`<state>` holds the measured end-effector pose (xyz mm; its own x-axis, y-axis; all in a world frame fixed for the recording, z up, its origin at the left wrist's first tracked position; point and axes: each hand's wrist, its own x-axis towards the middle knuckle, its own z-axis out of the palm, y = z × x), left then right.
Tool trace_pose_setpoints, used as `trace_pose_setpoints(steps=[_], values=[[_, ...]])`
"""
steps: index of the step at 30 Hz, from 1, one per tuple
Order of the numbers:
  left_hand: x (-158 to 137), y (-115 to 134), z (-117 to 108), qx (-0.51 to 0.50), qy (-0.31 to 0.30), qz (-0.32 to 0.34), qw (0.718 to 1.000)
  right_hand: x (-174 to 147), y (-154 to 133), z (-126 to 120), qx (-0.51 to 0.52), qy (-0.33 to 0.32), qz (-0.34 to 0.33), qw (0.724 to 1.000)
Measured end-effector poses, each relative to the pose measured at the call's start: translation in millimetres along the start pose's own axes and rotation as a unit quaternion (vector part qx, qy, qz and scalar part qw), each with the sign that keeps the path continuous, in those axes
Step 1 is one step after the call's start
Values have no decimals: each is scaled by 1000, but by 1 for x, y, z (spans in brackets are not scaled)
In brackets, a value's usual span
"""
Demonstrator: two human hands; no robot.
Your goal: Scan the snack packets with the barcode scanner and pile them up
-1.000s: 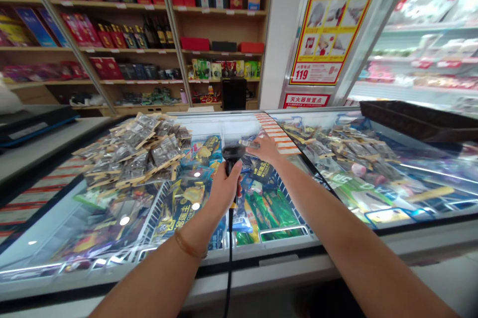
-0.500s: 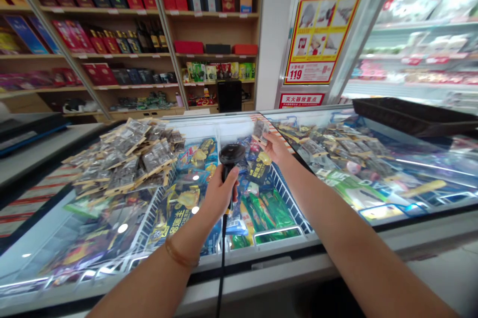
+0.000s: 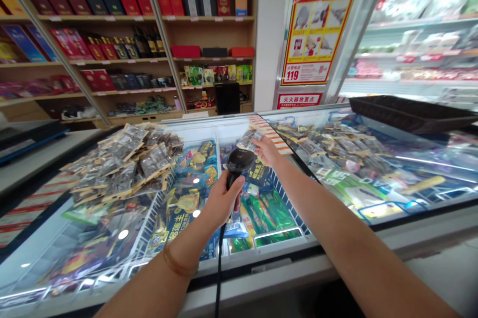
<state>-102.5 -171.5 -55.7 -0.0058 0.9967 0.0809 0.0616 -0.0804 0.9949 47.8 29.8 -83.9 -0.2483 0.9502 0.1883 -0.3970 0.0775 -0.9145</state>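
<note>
Since half a second ago, the small clear packet [image 3: 248,139] has slid a bit toward 8 o'clock and the black scanner [image 3: 239,159] has gone a bit toward 4 o'clock, so now they are closer together.

Counting from the middle of the view, the biggest thing is the glass-topped freezer [image 3: 261,285], which fills the low part from 9 o'clock round to 3 o'clock. Behind it, at 11 o'clock, are tall wooden shelves [image 3: 212,34]. A big heap of packets [image 3: 127,158] lies on the glass at 9 o'clock, and a long black tray [image 3: 411,114] sits between 2 and 3 o'clock.

Next in size come the two hands. The left hand [image 3: 223,196], just past 7 o'clock, has its fingers wrapped around the scanner's handle, with the thumb up high. The right hand [image 3: 268,151], near 4 o'clock, has its fingers pinched on the packet's right edge. That little packet sits right by the middle, just past the scanner's head; I cannot tell if they touch.

The step in hand looks like holding the packet up to the scanner. I think the next move calls for keeping both still, with the packet's side turned toward the scanner.
</note>
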Motion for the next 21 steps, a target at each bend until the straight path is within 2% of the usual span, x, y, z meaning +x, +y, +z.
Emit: trace_pose_setpoints(steps=[7,16,21], values=[[0,-10,-4,55,-30,14,998,0,2,1,-14,-2,4,1000],[1,-10,-4,63,-49,14,997,6,9,-5,14,-9,5,1000],[1,-9,-3,60,-43,0,997,7,10,-6,-22,18,8,1000]])
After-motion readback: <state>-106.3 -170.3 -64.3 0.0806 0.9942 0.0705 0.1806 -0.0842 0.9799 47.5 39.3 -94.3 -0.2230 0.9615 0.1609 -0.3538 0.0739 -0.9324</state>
